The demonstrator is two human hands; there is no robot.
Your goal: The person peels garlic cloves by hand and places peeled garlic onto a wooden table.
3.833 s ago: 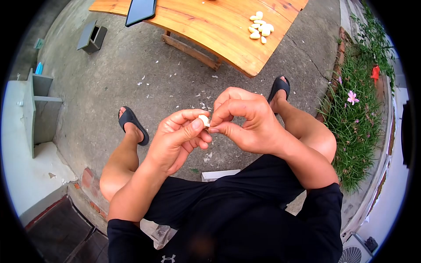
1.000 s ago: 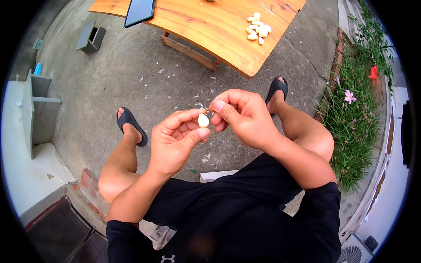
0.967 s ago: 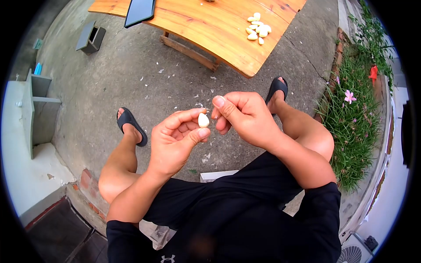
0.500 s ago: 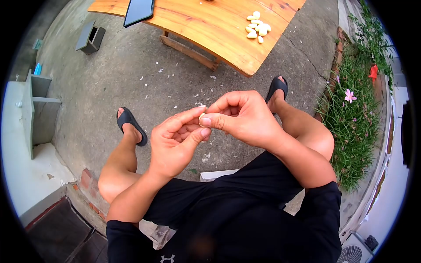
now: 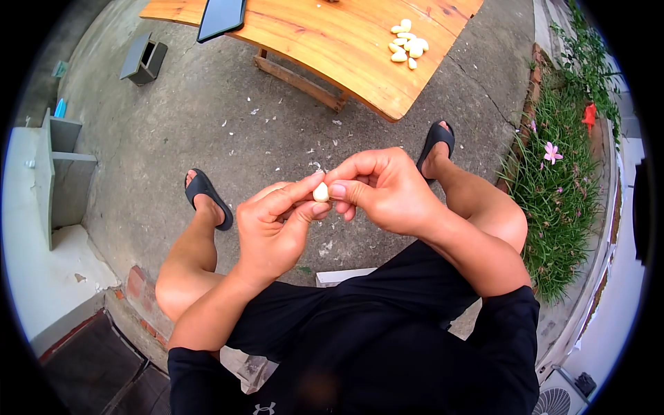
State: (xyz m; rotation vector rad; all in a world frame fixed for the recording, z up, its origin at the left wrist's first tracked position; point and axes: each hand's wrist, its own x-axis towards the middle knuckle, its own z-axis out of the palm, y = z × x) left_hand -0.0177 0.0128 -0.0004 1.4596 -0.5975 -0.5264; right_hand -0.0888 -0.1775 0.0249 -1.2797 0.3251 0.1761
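Between the thumb and fingertips of my left hand (image 5: 273,225) is a small pale garlic clove (image 5: 321,192), held above the ground between my knees. The thumb and index finger of my right hand (image 5: 387,190) are pinched together at the clove's right side; whether a bit of skin lies between them is too small to tell. A loose pile of several pale cloves (image 5: 408,45) rests near the right end of the wooden table (image 5: 332,48).
A dark tablet-like device (image 5: 221,17) lies at the table's front edge. White skin flakes (image 5: 311,151) are scattered on the concrete. A grey box (image 5: 144,61) stands at the upper left. Grass with pink flowers (image 5: 552,153) grows on the right.
My right hand has come back from beside the clove, passed over it, and is now at its right edge. The clove, mostly covered half a second ago, shows again in my left hand.
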